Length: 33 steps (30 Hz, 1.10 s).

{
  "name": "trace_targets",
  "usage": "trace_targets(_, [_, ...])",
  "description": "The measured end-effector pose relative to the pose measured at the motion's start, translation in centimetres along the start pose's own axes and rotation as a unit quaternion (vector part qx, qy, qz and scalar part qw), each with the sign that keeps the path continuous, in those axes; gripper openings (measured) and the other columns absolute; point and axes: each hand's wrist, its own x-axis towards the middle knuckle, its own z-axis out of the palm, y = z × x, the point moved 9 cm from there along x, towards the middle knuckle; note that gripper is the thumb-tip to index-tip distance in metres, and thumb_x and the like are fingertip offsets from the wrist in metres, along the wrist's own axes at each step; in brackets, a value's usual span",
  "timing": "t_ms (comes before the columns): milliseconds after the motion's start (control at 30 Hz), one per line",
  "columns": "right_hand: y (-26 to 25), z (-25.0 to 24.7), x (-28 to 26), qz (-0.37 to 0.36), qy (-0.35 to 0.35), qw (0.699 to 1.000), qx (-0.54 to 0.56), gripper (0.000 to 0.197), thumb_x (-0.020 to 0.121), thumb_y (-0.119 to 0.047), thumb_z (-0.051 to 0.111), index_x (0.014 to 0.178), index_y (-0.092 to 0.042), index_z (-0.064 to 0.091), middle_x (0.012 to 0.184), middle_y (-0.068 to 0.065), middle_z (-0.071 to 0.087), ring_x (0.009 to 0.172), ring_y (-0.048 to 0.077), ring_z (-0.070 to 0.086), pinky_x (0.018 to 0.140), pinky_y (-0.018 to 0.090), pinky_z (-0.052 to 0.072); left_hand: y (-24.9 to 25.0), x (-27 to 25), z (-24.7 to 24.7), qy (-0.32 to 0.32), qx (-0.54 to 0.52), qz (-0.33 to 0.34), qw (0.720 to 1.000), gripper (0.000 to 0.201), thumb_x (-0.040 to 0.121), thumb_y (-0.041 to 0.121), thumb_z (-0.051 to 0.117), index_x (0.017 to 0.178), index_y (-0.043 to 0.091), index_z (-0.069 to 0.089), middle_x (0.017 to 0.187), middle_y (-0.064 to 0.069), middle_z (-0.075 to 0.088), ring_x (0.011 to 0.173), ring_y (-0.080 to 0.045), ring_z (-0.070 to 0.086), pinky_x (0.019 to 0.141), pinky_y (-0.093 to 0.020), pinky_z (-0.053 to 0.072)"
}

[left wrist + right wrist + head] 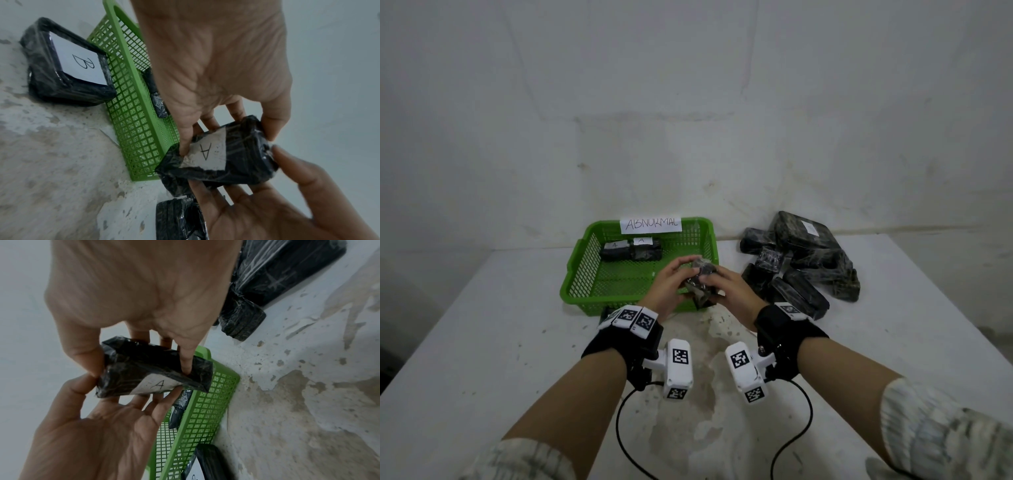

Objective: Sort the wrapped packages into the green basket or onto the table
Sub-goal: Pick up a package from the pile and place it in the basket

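A small black wrapped package (700,279) with a white label marked "A" (205,152) hangs above the near right corner of the green basket (582,274). My left hand (674,277) grips its left side, thumb and fingers curled round it (234,112). My right hand (722,282) pinches its right side, thumb on one end and a finger pressed on the wrap (139,337). Two black packages (630,253) with white labels lie at the back of the basket. A pile of several black wrapped packages (801,260) sits on the table right of the basket.
A paper sign reading "ABNORMAL" (650,224) stands on the basket's back rim. A flat black package labelled "B" (68,65) lies on the table against the basket's near wall. The white table (482,342) is stained and meets a wall behind.
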Motion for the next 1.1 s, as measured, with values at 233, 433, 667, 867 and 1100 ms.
trace_targets(233, [-0.6, -1.0, 0.2, -0.009, 0.057, 0.998, -0.012, 0.023, 0.099, -0.009, 0.039, 0.106, -0.004, 0.06, 0.086, 0.005, 0.058, 0.074, 0.011, 0.055, 0.067, 0.024, 0.048, -0.2, -0.2, 0.4, -0.01, 0.002, -0.003, 1.0, 0.023, 0.09, -0.002, 0.046, 0.098, 0.015, 0.059, 0.099, -0.007, 0.061, 0.088, -0.02, 0.058, 0.073, -0.033, 0.051])
trace_targets(433, [-0.6, -0.9, 0.5, -0.007, 0.046, 0.999, -0.012, 0.028, 0.1, -0.019, 0.043, 0.115, -0.005, 0.062, 0.103, 0.012, 0.061, 0.089, 0.017, 0.059, 0.076, 0.029, 0.049, 0.3, -0.3, 0.7, -0.018, -0.002, 0.0, 1.0, 0.026, 0.09, -0.006, 0.042, 0.096, 0.014, 0.058, 0.099, -0.009, 0.059, 0.09, -0.023, 0.056, 0.078, -0.037, 0.049])
trace_targets(667, [-0.9, -2.0, 1.2, -0.022, 0.115, 0.993, -0.025, 0.02, 0.097, -0.013, 0.047, 0.094, -0.005, 0.064, 0.094, 0.017, 0.06, 0.086, 0.025, 0.057, 0.068, 0.03, 0.048, 0.5, -0.5, 0.8, -0.012, 0.07, 0.009, 0.997, 0.026, 0.094, 0.006, 0.041, 0.111, 0.016, 0.058, 0.103, -0.008, 0.06, 0.094, -0.022, 0.056, 0.077, -0.031, 0.049])
trace_targets(867, [0.6, -3.7, 1.6, 0.047, 0.17, 0.977, 0.122, 0.022, 0.093, -0.022, 0.043, 0.082, -0.014, 0.06, 0.079, 0.011, 0.056, 0.071, 0.024, 0.054, 0.06, 0.031, 0.046, 1.1, 0.5, -2.8, 0.114, 0.209, 0.033, 0.971, 0.03, 0.091, 0.019, 0.056, 0.121, 0.022, 0.053, 0.123, -0.013, 0.049, 0.111, -0.023, 0.05, 0.087, -0.03, 0.04])
trace_targets(1100, [2.0, -2.8, 1.8, 0.1, 0.154, 0.946, 0.268, 0.04, 0.102, -0.033, 0.032, 0.108, -0.002, 0.057, 0.098, 0.019, 0.064, 0.092, 0.031, 0.062, 0.076, 0.043, 0.052, -1.5, 0.6, -3.7, 0.083, 0.116, -0.074, 0.987, 0.033, 0.087, 0.016, 0.062, 0.117, 0.007, 0.052, 0.12, -0.021, 0.056, 0.1, -0.032, 0.058, 0.072, -0.037, 0.055])
